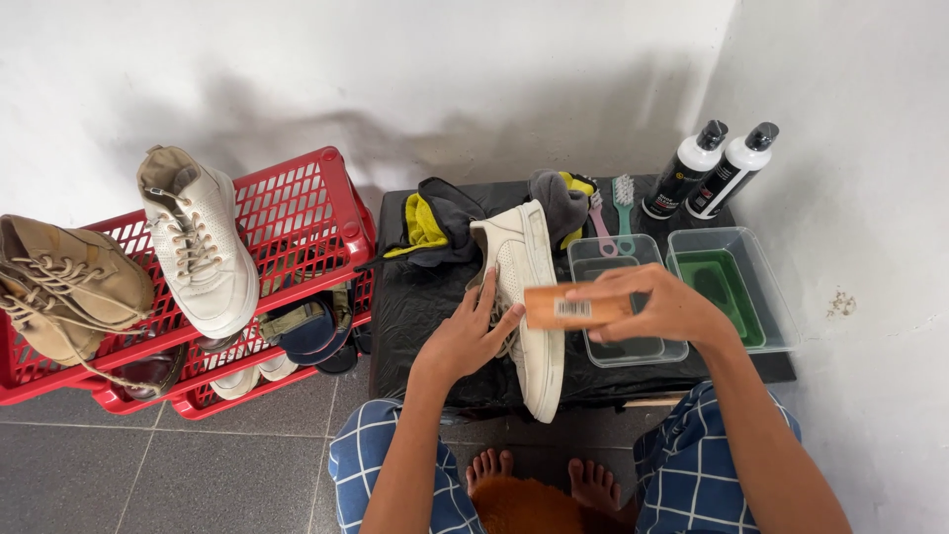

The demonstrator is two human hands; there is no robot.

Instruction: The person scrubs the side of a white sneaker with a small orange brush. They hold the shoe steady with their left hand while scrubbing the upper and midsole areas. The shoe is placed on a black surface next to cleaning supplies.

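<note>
The white sneaker (529, 297) lies on its side along the black-covered table (415, 307), its toe pointing toward the person and its sole edge facing right. At the far left, a tan lace-up boot (64, 287) sits on top of a red plastic shoe rack (297, 213), with a second white sneaker (198, 247) propped beside it and darker footwear tucked on the lower shelf. Moving right, a grey and yellow cloth (435, 222) is bunched at the back of the table, just behind the sneaker's heel. The left hand (465, 336) rests against the sneaker's upper near the laces, fingers spread and pressing it to steady it rather than wrapping around it. The right hand (662, 307) is closed around an orange-brown wooden brush (573, 305), holding it just beside the sneaker's side above a clear plastic tub (618, 259). Behind that tub lie a pink brush (599, 220) and a teal brush (624, 198). Further right stands a second clear tub with green liquid (727, 287), and at the back corner two black-and-white bottles (712, 170) stand side by side against the wall.
</note>
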